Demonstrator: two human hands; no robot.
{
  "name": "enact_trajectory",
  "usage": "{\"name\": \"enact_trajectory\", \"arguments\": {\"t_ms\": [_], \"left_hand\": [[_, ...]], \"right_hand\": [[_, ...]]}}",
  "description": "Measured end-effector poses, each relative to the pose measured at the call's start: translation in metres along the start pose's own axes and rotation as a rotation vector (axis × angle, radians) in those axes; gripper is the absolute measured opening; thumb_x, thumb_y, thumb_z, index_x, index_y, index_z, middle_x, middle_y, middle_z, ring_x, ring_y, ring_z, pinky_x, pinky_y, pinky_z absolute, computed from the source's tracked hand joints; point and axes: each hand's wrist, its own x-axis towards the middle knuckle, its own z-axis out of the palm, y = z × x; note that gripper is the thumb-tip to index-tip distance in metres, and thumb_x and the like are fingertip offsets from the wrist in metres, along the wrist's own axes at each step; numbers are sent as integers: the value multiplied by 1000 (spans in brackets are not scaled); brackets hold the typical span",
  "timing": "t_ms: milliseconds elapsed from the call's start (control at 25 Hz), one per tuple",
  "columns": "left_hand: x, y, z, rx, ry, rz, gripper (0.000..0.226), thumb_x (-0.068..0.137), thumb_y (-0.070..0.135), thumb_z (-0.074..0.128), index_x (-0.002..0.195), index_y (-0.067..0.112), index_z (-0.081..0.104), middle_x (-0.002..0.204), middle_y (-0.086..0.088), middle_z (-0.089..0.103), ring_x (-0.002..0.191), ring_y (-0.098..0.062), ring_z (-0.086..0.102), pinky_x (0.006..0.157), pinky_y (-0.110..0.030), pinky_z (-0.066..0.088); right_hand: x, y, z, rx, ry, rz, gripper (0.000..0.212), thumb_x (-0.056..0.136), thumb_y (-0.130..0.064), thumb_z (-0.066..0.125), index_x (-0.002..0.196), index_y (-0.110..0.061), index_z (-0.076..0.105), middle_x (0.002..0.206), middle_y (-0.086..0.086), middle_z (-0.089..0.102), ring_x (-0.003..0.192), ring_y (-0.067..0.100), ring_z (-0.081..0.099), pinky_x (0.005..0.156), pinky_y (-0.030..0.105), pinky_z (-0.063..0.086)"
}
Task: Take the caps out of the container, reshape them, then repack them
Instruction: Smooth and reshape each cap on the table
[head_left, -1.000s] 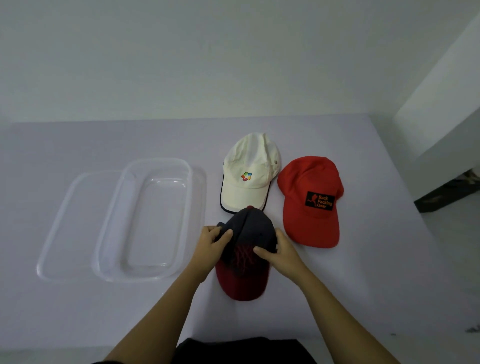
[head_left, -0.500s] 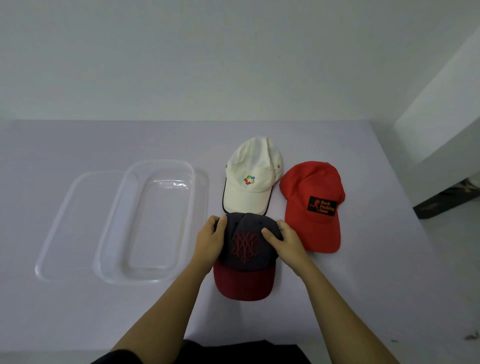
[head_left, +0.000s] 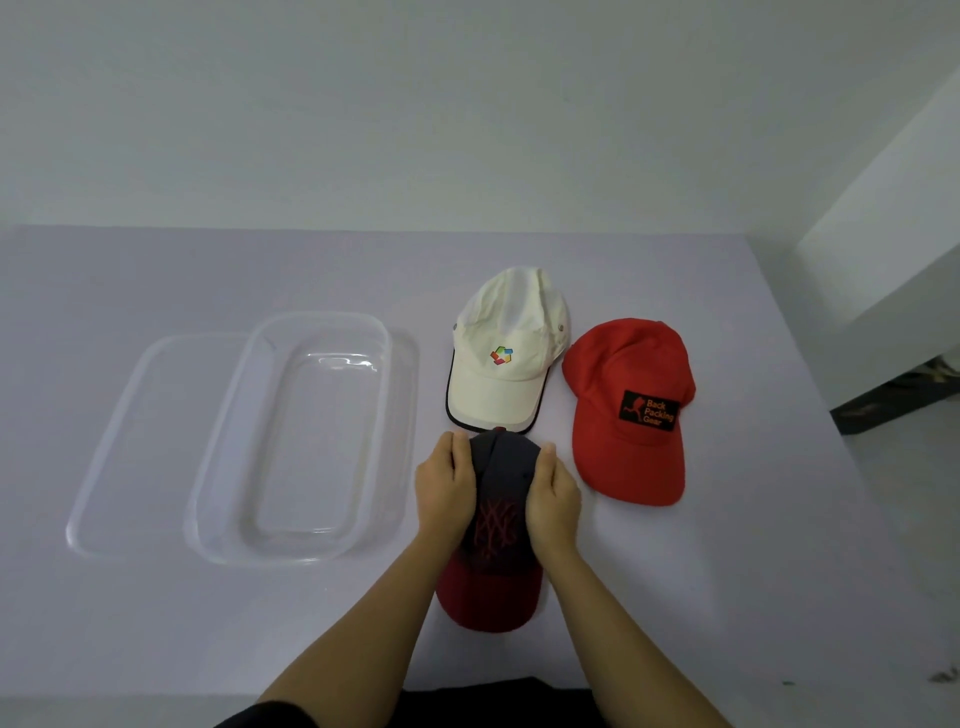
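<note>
Where half a second ago the hands sat lower on the crown, the left hand (head_left: 445, 486) and right hand (head_left: 551, 493) now press in from either side of the dark grey cap (head_left: 497, 506), palms flat against the fabric and fingertips reaching its far end, so the crown looks narrower and more squeezed than before. Its dark red brim (head_left: 488, 597) still points toward the person, on the table. The other things have not moved.

Three caps lie out: the grey one between the hands, a cream cap (head_left: 506, 353) with a small multicoloured logo just beyond it, brim almost touching the grey crown, and a bright red cap (head_left: 631, 410) with a black patch beside both, on the right. One clear plastic container (head_left: 296, 436) stands to the left, holding nothing, with one clear lid (head_left: 130, 447) partly under its left side.

All rest on a pale lilac-grey tabletop (head_left: 208, 623) that meets a plain whitish wall (head_left: 415, 104); a white panel (head_left: 893, 249) angles in at the right.
</note>
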Motion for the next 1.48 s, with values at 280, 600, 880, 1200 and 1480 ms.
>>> {"name": "enact_trajectory", "arguments": {"t_ms": [280,600,880,1200,1480], "left_hand": [[23,-12,-17,-41,-101,-99,40,99,28,36,64,10,34,58,-3,31,56,-13,33,54,-27,29],[27,-30,-9,186,-93,-41,41,99,27,36,63,8,38,56,-3,40,55,-16,38,53,-30,30],[25,-27,-12,155,-58,-19,36,100,29,30,120,7,51,117,-10,57,110,-24,53,90,-28,39],[-61,-110,-54,579,-448,698,100,72,27,55,149,18,-9,158,-3,-11,145,-16,0,117,-34,14],[-71,-130,-29,740,-437,586,77,86,25,37,148,10,-6,156,-22,-7,135,-42,22,103,-44,32]], "right_hand": [[12,-10,-11,-41,-34,-74,50,98,-26,43,51,-19,24,47,-7,26,42,4,27,46,23,21],[26,14,-5,-318,-71,-64,50,99,-32,35,51,-19,30,52,-3,37,55,14,40,58,29,31],[32,23,-11,-308,-30,-186,24,99,-24,37,96,-9,56,96,7,55,91,19,51,84,36,43],[-59,96,-61,-467,-248,-307,85,67,2,46,146,-6,17,155,3,14,142,9,10,118,36,16],[-66,119,-30,-900,-214,-451,88,75,-47,46,144,1,17,150,17,26,139,24,14,113,36,0]]}}
